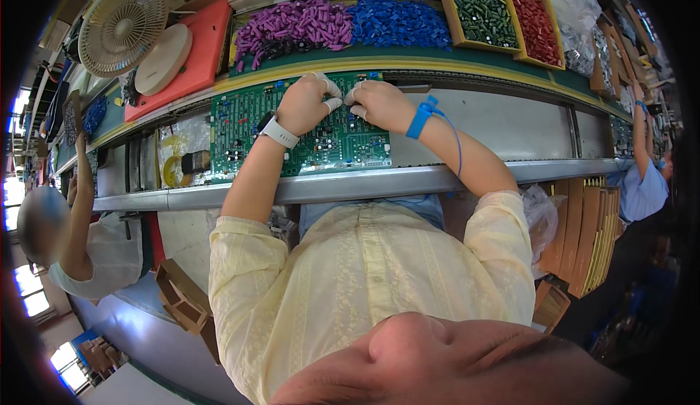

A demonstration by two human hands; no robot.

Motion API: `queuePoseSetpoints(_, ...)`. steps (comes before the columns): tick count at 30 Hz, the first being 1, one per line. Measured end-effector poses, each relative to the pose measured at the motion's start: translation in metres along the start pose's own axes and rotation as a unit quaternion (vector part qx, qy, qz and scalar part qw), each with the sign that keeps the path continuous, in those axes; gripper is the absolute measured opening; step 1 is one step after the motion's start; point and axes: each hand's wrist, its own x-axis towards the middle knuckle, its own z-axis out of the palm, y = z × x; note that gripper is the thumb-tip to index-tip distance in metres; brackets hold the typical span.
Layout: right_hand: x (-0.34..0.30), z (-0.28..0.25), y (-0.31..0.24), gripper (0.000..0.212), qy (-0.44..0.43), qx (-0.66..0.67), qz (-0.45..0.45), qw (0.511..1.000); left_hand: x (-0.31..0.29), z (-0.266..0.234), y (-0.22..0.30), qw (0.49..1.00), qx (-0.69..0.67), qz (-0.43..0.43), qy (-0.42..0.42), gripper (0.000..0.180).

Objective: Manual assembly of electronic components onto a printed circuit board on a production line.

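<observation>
At eleven o'clock lies the green board (300,156), probably stiff, light but fragile; hold its edges at three and nine. Left hand (308,104) and right hand (380,104) curl above, fingertips close; whether pinching something, I cannot tell.

Beside a cream fan (125,26), a round cream disc (165,60) is borne near the left edge of a red panel (208,46).
</observation>
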Motion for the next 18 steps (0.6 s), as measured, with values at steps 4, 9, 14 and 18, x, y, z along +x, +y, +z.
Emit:
queuePoseSetpoints(4,0.01,-0.025,0.025,0.016,0.039,0.028,0.026,0.998,0.001,0.005,0.001,0.999,0.034,0.022,-0.003,0.009)
queuePoseSetpoints(9,0.023,-0.029,0.082,0.015,0.201,-0.161,0.081,0.963,0.003,0.012,-0.004,0.999,0.028,0.021,-0.008,0.009)
queuePoseSetpoints(14,0.025,-0.023,0.093,0.015,0.19,-0.209,0.118,0.952,0.003,0.015,-0.004,0.999,0.025,0.019,-0.022,0.009)
queuePoseSetpoints(18,0.025,-0.024,0.095,0.014,0.179,-0.162,0.123,0.963,0.004,0.016,-0.005,0.999,0.022,0.019,-0.034,0.008)
